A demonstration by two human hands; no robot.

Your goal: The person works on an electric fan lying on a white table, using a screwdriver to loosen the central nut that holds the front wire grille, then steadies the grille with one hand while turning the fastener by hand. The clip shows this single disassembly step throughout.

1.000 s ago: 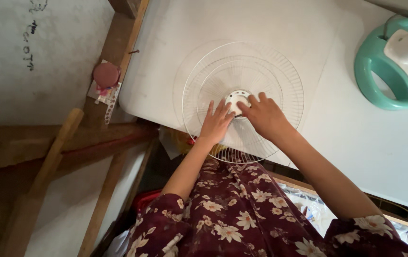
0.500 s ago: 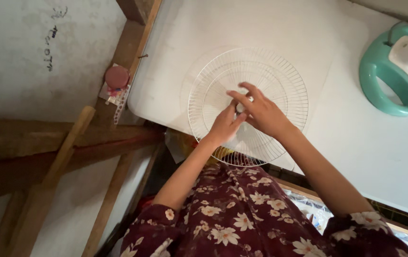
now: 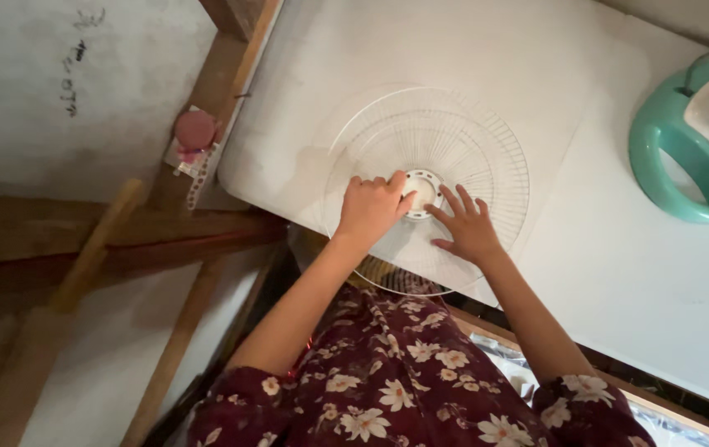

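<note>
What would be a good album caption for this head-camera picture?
Both hands, the left hand and the right hand, rest at the hub of a white wire fan guard lying flat on a white table.

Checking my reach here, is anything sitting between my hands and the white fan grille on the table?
Nothing visible is. The left hand and the right hand already rest on the fan grille, either side of its round centre hub, on the white table.

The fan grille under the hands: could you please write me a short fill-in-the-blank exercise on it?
1. The fan grille is round and ____ in colour.
2. Both hands, left and right, rest on the ____.
3. The fan base at the right edge is ____.

Missing words: white; grille; teal
</note>
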